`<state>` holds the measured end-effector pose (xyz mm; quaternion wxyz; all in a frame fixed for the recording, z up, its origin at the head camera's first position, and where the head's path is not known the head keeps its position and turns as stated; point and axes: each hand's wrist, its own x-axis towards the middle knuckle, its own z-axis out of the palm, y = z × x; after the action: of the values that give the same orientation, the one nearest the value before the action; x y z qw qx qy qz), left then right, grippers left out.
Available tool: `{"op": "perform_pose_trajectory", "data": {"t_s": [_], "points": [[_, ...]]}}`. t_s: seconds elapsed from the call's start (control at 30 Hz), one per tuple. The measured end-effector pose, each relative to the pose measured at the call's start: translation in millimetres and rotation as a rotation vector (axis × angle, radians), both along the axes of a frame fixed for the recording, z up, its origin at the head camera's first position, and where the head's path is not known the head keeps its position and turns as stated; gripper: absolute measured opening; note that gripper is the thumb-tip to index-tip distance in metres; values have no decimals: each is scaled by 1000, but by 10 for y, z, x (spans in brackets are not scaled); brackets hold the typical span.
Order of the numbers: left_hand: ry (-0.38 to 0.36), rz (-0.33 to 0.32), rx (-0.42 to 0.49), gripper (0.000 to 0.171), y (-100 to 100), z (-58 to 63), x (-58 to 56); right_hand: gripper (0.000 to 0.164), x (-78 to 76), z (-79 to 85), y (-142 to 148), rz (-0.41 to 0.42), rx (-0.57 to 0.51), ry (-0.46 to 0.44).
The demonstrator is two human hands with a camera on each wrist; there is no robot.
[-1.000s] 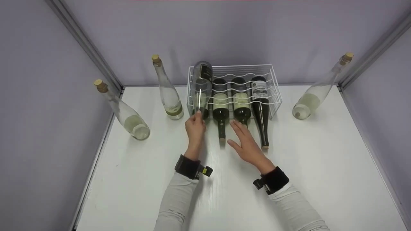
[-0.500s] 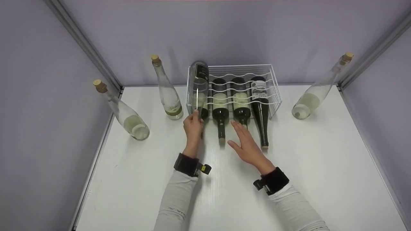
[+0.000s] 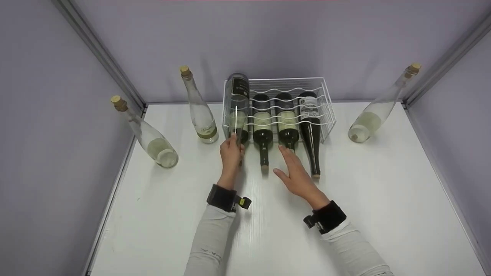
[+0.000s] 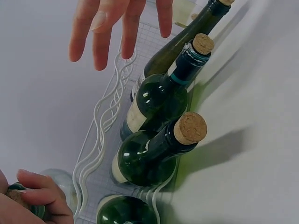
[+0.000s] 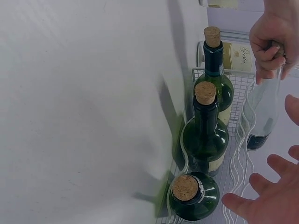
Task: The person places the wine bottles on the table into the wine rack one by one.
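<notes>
My left hand (image 3: 231, 153) grips the neck of a clear glass bottle (image 3: 238, 100) with a dark label. That bottle lies along the left end of the white wire wine rack (image 3: 284, 79), its base toward the back wall. In the right wrist view, the left hand (image 5: 273, 44) has its fingers curled round the corked neck. My right hand (image 3: 297, 178) is held with fingers extended by the third bottle's neck and holds nothing. Lower in the rack lie green bottles (image 3: 263, 135) and a slim dark bottle (image 3: 312, 134), necks toward me. The clear bottle partly covers the leftmost green one.
On the white table (image 3: 268, 241), two clear corked bottles stand left of the rack: a nearer one (image 3: 161, 147) and a farther one (image 3: 203, 115). Another clear bottle (image 3: 370, 119) stands at right. Grey panels (image 3: 268, 42) enclose the back and sides.
The left hand and the clear bottle have shifted slightly left, onto the rack's left end, and barely moved in the last half second. The right hand stays nearly still.
</notes>
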<state>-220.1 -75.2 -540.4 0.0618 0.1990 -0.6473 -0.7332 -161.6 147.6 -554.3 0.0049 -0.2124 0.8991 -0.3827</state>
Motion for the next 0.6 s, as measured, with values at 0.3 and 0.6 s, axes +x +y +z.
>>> {"op": "perform_pose_trajectory", "data": {"t_s": [0.3, 0.6], "points": [[-24, -75, 118, 47, -75, -9, 2, 73, -12, -12, 0, 2, 14, 4], [-39, -116, 123, 53, -91, 2, 14, 72, -20, -1, -5, -2, 18, -6]]}}
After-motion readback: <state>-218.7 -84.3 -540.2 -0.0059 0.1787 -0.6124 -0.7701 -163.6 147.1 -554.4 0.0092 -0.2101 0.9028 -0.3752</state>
